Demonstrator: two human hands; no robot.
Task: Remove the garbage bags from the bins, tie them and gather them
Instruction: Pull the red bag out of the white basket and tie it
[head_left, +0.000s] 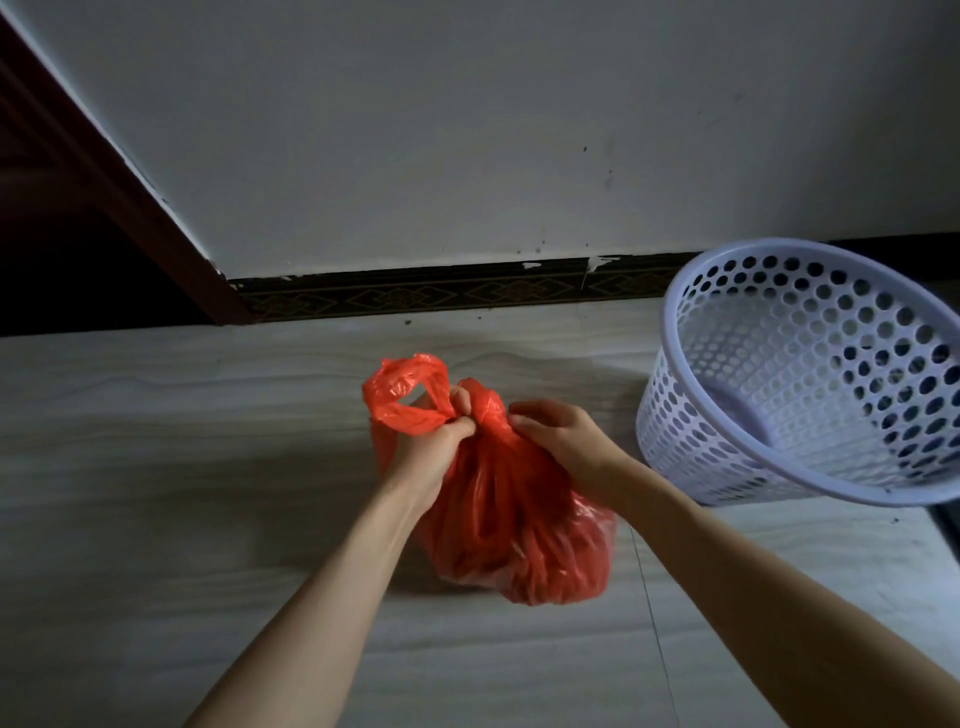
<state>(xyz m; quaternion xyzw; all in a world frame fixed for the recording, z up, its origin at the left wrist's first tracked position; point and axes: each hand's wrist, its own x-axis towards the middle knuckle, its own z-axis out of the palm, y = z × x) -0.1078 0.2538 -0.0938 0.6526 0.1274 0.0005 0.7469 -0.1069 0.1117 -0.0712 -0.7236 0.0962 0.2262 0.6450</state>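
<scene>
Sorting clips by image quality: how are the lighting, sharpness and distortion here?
Head view: dim, flat light, soft shadow behind the red bag; left hand and right hand sharp enough; wide-angle bending tilts the basket and door frame; no glare.

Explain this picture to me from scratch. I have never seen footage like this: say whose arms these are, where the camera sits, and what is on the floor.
There is no machine here. One camera is worn on a person's head and looks forward and down, so the two bare arms reaching in from the bottom are the wearer's own. On the pale floor sits a full red plastic bag. The left hand pinches one handle loop at the bag's neck, and the right hand closes its fingers on the gathered plastic beside it, as if tying. To the right stands a lavender perforated bin, with no bag in it. Behind is a white wall.
</scene>
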